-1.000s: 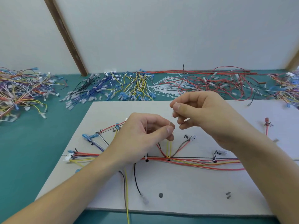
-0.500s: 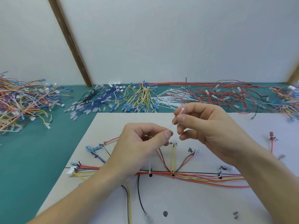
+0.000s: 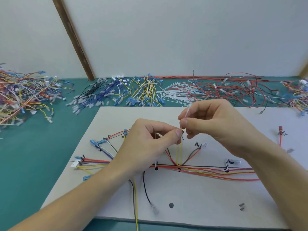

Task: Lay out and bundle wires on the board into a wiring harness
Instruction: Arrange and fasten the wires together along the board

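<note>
A white board (image 3: pixel 191 197) lies on the teal table with red, yellow, black and blue wires (image 3: pixel 208 171) laid along a drawn black line. Both hands hover above its middle. My right hand (image 3: pixel 216 125) pinches a thin white cable tie (image 3: pixel 186 115) between thumb and forefinger, its free end sticking up. My left hand (image 3: pixel 150 144) is curled, thumb and forefinger pinched at the tie's lower end just above two upright yellow wires (image 3: pixel 179 154). The exact contact point is hidden by the fingers.
Along the table's far edge lie heaps of loose wires: a mixed pile (image 3: pixel 23 97) at left, blue and yellow ones (image 3: pixel 120 95), white cable ties (image 3: pixel 176 95), red wires (image 3: pixel 233 90). A brown wooden strut (image 3: pixel 73 39) leans on the wall. Black and yellow wires (image 3: pixel 135 197) hang over the board's near edge.
The head view has tilted up, so the board sits lower in the picture. The right hand has drawn the tie's free end upward; both hands stay pinched close together.
</note>
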